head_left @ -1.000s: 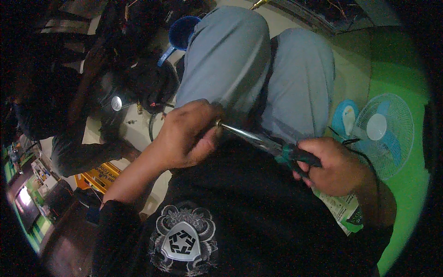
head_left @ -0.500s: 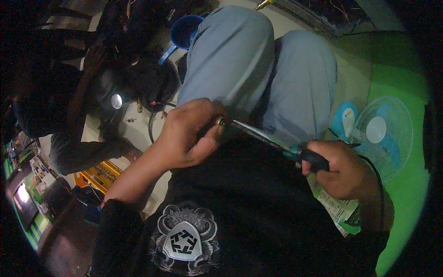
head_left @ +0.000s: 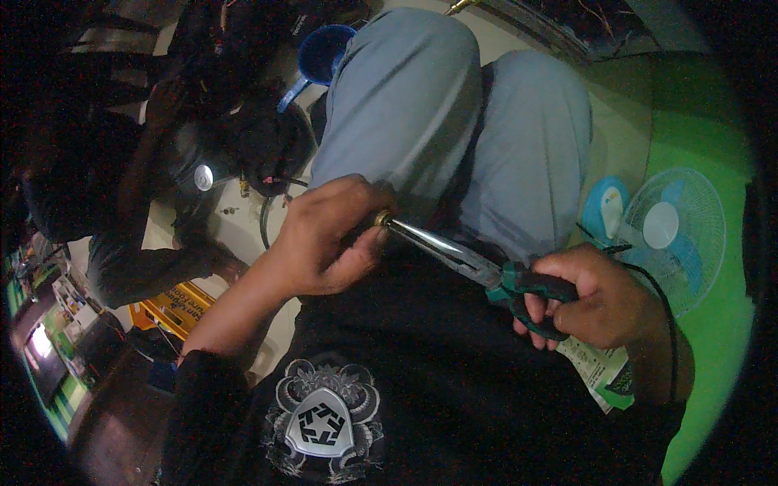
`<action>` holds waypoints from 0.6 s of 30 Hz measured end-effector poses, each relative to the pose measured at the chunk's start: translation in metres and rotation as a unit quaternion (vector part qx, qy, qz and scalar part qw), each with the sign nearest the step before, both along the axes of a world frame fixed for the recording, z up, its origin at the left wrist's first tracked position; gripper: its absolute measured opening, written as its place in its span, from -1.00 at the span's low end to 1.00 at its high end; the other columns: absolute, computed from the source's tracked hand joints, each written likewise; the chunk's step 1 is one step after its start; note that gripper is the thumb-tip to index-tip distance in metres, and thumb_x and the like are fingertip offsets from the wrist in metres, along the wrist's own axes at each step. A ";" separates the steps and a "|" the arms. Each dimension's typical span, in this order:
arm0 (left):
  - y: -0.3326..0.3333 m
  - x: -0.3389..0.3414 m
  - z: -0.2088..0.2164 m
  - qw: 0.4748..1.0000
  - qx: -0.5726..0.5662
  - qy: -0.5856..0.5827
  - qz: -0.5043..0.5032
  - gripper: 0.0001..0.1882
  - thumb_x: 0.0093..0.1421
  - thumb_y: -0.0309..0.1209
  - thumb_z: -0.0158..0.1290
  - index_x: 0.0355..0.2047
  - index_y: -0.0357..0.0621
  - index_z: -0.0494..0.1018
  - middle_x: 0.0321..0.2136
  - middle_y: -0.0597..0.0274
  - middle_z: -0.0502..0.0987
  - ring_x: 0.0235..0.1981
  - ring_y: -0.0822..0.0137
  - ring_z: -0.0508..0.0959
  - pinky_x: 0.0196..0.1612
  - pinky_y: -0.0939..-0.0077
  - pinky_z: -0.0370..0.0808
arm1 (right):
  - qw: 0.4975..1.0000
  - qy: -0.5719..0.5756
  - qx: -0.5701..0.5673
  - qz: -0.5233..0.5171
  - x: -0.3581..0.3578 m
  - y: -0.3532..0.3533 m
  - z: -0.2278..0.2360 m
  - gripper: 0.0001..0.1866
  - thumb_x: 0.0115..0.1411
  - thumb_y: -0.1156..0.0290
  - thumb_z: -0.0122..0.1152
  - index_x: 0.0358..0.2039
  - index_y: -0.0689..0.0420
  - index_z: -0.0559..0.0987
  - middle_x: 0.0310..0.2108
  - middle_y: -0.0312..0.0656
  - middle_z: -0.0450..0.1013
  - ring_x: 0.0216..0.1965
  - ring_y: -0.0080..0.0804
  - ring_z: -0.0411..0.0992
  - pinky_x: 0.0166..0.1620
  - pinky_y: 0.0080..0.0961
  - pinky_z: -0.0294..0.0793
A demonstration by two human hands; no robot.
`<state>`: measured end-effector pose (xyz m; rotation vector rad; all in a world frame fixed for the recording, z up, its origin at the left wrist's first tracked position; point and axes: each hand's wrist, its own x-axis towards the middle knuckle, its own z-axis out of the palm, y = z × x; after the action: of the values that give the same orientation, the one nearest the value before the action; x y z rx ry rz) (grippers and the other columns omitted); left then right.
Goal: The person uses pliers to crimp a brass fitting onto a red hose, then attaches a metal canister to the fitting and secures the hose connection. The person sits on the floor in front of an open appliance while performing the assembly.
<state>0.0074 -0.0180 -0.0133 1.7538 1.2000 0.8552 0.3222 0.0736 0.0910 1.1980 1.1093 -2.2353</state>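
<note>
My left hand [head_left: 328,235] is closed, pinching a small round brass-coloured fitting [head_left: 383,218] between thumb and fingers; most of it is hidden by them. My right hand [head_left: 596,296] is wrapped round the green and black handles of long-nose pliers [head_left: 454,256]. The slim metal jaws point left, and their tips meet the end of the brass fitting. Both hands are above my lap, in front of my dark shirt and grey trousers.
A blue dipper [head_left: 322,58] lies beyond my left knee. At right, a white and blue fan [head_left: 664,231] stands by the green wall. Another person in dark clothes [head_left: 146,263] sits at left, near a yellow crate [head_left: 180,310]. Printed paper [head_left: 592,368] lies by my right forearm.
The plier tips have moved left onto the brass fitting. My right hand has turned the pliers, so both handles now show spread slightly apart. My left hand has hardly moved.
</note>
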 end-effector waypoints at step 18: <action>0.004 0.008 0.007 0.999 -0.017 0.045 0.011 -0.76 0.15 -0.40 0.08 -0.23 -0.31 0.50 -0.46 -0.09 0.47 -0.43 -0.11 0.51 -0.31 0.16 0.46 | 0.594 -0.069 0.740 0.306 -0.003 -0.027 -0.012 -0.90 0.04 0.49 0.20 -0.42 0.12 0.46 -0.22 0.08 0.44 -0.26 -0.03 0.47 -0.24 -0.15 0.46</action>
<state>0.0158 -0.0136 -0.0066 1.7703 1.2886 0.7702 0.3189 0.0462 0.0789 0.9793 2.8325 -0.2833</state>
